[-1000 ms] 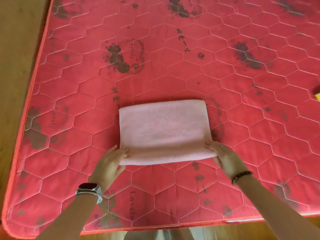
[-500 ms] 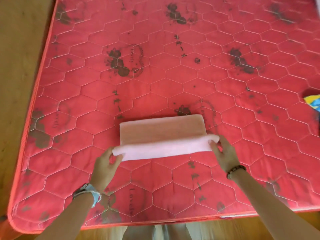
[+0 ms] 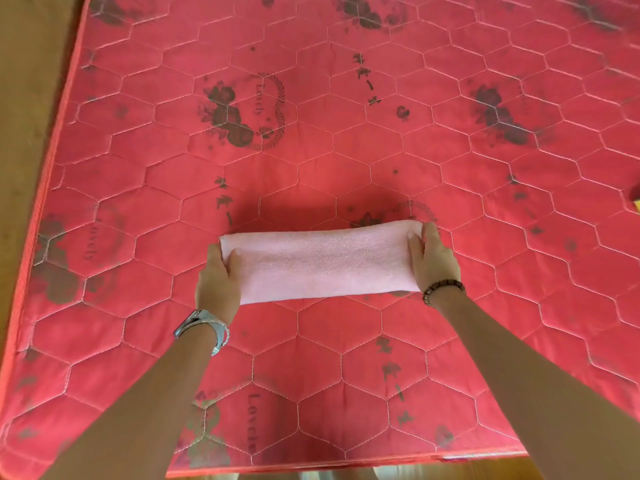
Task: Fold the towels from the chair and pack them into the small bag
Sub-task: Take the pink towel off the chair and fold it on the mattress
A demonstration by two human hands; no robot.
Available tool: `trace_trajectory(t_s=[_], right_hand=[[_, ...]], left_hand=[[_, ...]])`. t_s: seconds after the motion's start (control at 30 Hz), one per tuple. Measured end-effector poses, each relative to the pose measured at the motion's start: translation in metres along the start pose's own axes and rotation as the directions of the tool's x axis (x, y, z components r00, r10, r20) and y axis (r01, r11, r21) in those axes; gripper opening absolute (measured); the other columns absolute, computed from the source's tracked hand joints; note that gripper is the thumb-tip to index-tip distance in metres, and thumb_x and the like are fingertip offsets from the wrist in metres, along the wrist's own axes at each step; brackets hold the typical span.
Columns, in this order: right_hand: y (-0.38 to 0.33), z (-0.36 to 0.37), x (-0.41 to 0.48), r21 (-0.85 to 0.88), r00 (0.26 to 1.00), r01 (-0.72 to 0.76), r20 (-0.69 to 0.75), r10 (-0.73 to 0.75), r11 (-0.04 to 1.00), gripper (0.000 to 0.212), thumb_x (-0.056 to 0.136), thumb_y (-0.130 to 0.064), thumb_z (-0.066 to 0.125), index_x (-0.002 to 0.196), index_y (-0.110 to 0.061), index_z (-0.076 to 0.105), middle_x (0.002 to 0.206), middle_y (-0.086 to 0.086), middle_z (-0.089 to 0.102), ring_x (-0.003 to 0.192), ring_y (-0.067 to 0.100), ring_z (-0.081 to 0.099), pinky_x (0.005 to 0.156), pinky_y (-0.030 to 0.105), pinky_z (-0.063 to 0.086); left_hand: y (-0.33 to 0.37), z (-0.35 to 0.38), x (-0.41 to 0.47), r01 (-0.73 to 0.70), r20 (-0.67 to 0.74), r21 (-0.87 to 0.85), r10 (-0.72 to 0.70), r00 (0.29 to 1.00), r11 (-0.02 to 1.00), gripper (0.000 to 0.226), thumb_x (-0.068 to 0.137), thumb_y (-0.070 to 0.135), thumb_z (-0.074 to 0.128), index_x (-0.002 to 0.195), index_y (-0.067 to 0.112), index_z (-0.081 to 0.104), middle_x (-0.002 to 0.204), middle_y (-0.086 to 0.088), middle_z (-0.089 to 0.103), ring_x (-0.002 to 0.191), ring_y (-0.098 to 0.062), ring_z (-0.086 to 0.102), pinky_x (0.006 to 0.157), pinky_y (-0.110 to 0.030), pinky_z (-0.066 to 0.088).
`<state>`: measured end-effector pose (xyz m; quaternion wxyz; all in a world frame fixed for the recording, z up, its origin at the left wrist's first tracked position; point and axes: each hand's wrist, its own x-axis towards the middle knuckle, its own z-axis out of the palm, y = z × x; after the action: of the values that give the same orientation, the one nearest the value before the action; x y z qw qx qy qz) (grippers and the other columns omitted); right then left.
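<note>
**Pink towel folded to a narrow band, held at both ends**

The pink towel lay flat near the middle of the red quilted mattress, closer to its near edge. It formed a narrow band, long axis running left to right, the right end sitting slightly farther from the wearer than the left. The left hand was closed on the left end, thumb on top and fingers wrapped round the edge. The right hand gripped the right end likewise. A watch sat on the left wrist, a beaded bracelet on the right. No bag or chair was in view. Wooden floor bordered the mattress at left.
</note>
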<state>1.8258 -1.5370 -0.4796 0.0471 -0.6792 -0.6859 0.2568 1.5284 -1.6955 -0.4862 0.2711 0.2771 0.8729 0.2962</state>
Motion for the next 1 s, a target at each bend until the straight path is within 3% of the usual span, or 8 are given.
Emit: trace_trajectory(t_s=[0.2, 0.43, 0.5, 0.57, 0.67, 0.73, 0.8, 1.0], right_hand=[[-0.002, 0.011, 0.018, -0.093, 0.999, -0.023, 0.026, 0.026, 0.995, 0.032, 0.103, -0.043, 0.030, 0.111, -0.016, 0.045, 0.070, 0.009, 0.056, 0.074, 0.039, 0.064, 0.062, 0.038, 0.045], [-0.008, 0.017, 0.024, -0.113, 0.993, -0.113, 0.012, 0.115, 0.987, 0.032, 0.102, -0.043, 0.036, 0.113, -0.016, 0.047, 0.084, 0.010, 0.058, 0.084, 0.038, 0.064, 0.065, 0.037, 0.042], [-0.014, 0.018, 0.021, -0.048, 0.991, -0.075, -0.116, 0.069, 0.996, 0.026, 0.099, -0.031, 0.047, 0.114, -0.010, 0.049, 0.106, 0.014, 0.058, 0.096, 0.037, 0.059, 0.071, 0.041, 0.043], [-0.022, 0.019, 0.015, -0.098, 0.960, 0.092, -0.255, -0.115, 0.991, 0.029, 0.092, -0.015, 0.052, 0.119, -0.005, 0.053, 0.125, 0.017, 0.054, 0.109, 0.038, 0.053, 0.085, 0.043, 0.040], [-0.048, 0.032, -0.005, -0.120, 0.863, 0.432, -0.232, -0.449, 0.894, 0.046, 0.089, -0.015, 0.045, 0.133, -0.007, 0.054, 0.147, 0.011, 0.046, 0.132, 0.029, 0.043, 0.103, 0.039, 0.035], [-0.064, 0.051, -0.022, -0.101, 0.816, 0.564, -0.079, -0.572, 0.819, 0.048, 0.097, -0.024, 0.037, 0.142, -0.010, 0.048, 0.154, 0.007, 0.038, 0.143, 0.026, 0.033, 0.115, 0.040, 0.030], [-0.068, 0.070, -0.034, -0.158, 0.816, 0.577, 0.077, -0.572, 0.801, 0.052, 0.101, -0.030, 0.028, 0.149, -0.011, 0.036, 0.159, 0.003, 0.029, 0.149, 0.021, 0.021, 0.120, 0.041, 0.024], [-0.052, 0.082, -0.026, -0.260, 0.845, 0.534, 0.208, -0.493, 0.805, 0.059, 0.102, -0.044, 0.018, 0.155, -0.018, 0.021, 0.162, -0.003, 0.019, 0.151, 0.015, 0.007, 0.123, 0.043, 0.012]], left_hand=[[0.003, 0.015, 0.009, 0.092, -0.059, 0.187, -0.082, 0.995, 0.978, 0.026, 0.105, 0.031, 0.034, 0.106, 0.006, 0.040, 0.067, -0.007, 0.050, 0.070, -0.037, 0.054, 0.062, -0.040, 0.039], [0.006, 0.026, 0.012, 0.146, -0.131, 0.253, -0.115, 0.985, 0.957, 0.029, 0.104, 0.031, 0.040, 0.115, 0.004, 0.044, 0.091, -0.017, 0.060, 0.085, -0.041, 0.061, 0.066, -0.043, 0.042], [0.009, 0.029, 0.011, 0.058, -0.252, 0.230, 0.001, 0.968, 0.971, 0.030, 0.099, 0.022, 0.050, 0.121, 0.002, 0.048, 0.110, -0.020, 0.056, 0.100, -0.042, 0.057, 0.076, -0.049, 0.043], [0.016, 0.033, 0.007, -0.129, -0.282, 0.310, 0.221, 0.934, 0.942, 0.038, 0.090, 0.011, 0.058, 0.126, 0.001, 0.052, 0.118, -0.021, 0.055, 0.108, -0.041, 0.053, 0.088, -0.049, 0.040], [0.039, 0.052, -0.010, -0.474, -0.039, 0.318, 0.511, 0.859, 0.821, 0.052, 0.085, 0.003, 0.048, 0.137, 0.005, 0.049, 0.146, -0.014, 0.048, 0.137, -0.031, 0.041, 0.111, -0.043, 0.032], [0.052, 0.074, -0.025, -0.595, 0.139, 0.331, 0.586, 0.799, 0.733, 0.056, 0.088, 0.006, 0.042, 0.144, 0.004, 0.045, 0.155, -0.011, 0.039, 0.146, -0.027, 0.031, 0.119, -0.044, 0.027], [0.053, 0.092, -0.033, -0.631, 0.245, 0.396, 0.586, 0.772, 0.667, 0.053, 0.096, 0.011, 0.037, 0.148, 0.002, 0.039, 0.158, -0.011, 0.034, 0.148, -0.025, 0.029, 0.119, -0.045, 0.029], [0.029, 0.101, -0.020, -0.596, 0.333, 0.545, 0.500, 0.800, 0.590, 0.056, 0.103, 0.032, 0.023, 0.153, 0.009, 0.031, 0.161, -0.006, 0.028, 0.150, -0.019, 0.023, 0.121, -0.049, 0.023]])
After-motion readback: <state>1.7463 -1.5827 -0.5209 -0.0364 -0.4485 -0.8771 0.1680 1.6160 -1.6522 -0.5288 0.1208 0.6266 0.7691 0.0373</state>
